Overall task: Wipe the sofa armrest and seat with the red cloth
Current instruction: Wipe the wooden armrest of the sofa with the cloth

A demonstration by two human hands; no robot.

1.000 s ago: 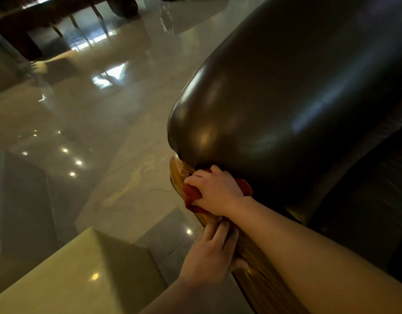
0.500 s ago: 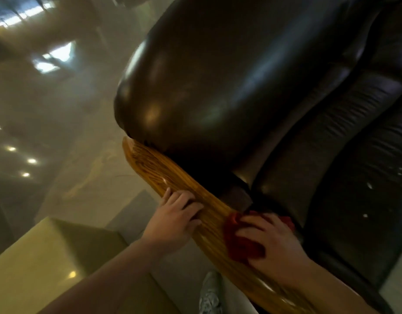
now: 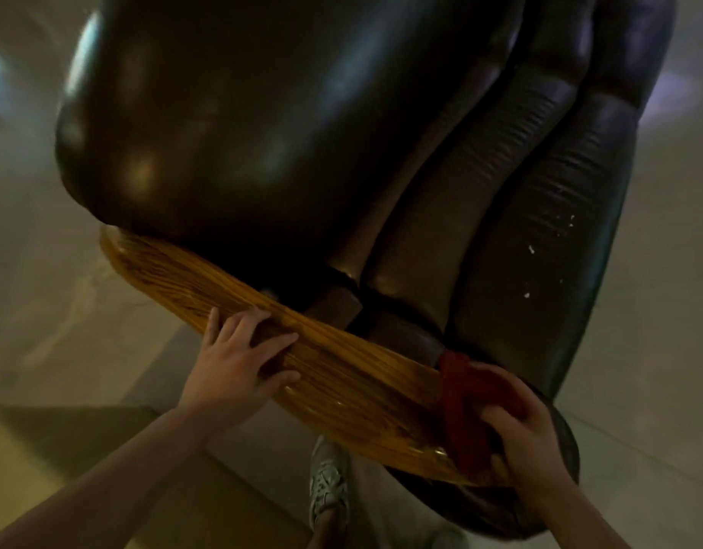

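Change: your right hand (image 3: 528,433) has dragged the red cloth (image 3: 466,406) along the wooden rail (image 3: 239,295) to its near right end.
Left hand (image 3: 239,360): spread flat on the rail.
Right hand: bunching the cloth.
Meaning: rail nearly done; leather seat (image 3: 539,251) likely next.

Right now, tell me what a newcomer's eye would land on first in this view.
The big glossy dark leather sofa armrest fills the upper frame. Below it a shiny wooden trim runs diagonally, with the left hand laid flat on it. At its lower right end, the right hand presses the red cloth against the wood. White specks dot the seat cushion at right.
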